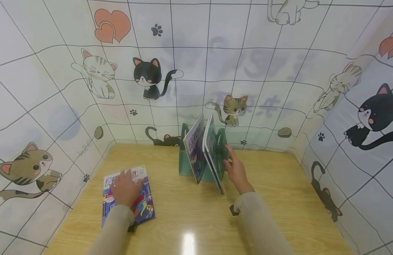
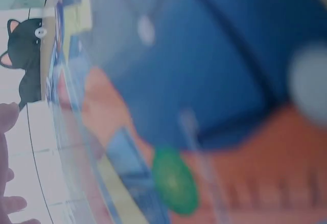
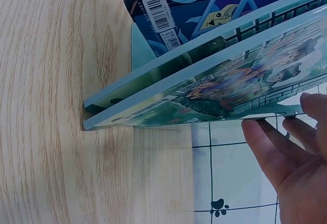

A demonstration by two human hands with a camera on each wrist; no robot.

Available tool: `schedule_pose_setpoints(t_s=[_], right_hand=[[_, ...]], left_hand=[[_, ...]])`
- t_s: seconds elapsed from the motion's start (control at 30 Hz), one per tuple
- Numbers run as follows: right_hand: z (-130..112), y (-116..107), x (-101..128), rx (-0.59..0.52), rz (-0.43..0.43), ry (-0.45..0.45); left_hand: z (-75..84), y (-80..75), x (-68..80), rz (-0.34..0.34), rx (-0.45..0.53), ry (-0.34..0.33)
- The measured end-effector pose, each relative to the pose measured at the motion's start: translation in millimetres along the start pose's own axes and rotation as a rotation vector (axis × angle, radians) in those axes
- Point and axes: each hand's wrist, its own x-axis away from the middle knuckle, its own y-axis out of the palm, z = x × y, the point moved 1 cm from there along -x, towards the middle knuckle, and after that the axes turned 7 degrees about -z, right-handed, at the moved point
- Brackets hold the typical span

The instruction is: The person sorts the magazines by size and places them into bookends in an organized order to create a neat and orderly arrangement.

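Observation:
My left hand [image 1: 125, 188] rests on a colourful blue-and-white book [image 1: 148, 205] lying flat at the left of the table. In the left wrist view the cover [image 2: 204, 70] fills most of the picture, blurred, with the fingers [image 2: 7, 157] at the left edge. A green book stand [image 1: 185, 164] at the back holds a purple-blue book [image 1: 196, 152] leaning over and a green book [image 1: 212, 159] with two pale edges [image 3: 153, 88]. My right hand [image 1: 237, 173] is at the stand's right side, fingertips right at its end panel, thumb apart from the forefinger.
The light wood table [image 1: 171, 212] meets a wall covering [image 1: 190, 71] printed with cats and grid lines just behind the stand. Similar covering closes off both sides. Dark wrist pieces [image 1: 234, 210] show at the sleeve cuffs.

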Motion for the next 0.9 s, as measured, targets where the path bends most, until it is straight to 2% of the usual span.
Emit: schedule_pose_setpoints(t_s=[0.2, 0.5, 0.7, 0.9], right_hand=[[0.0, 0.0, 0.3, -0.001, -0.002, 0.01], [-2.2, -0.1, 0.4, -0.002, -0.008, 0.036], [-2.3, -0.2, 0.3, 0.001, -0.009, 0.032], [-2.2, -0.5, 0.8, -0.003, -0.014, 0.019]], left_hand=[[-11.9, -3.8, 5.6, -0.038, -0.019, -0.108], [-33.9, 4.0, 11.2, -0.112, -0.044, -0.226], [-36.8, 1.1, 16.0, -0.137, 0.007, -0.253], [-37.3, 0.1, 16.9, -0.112, 0.005, -0.243]])
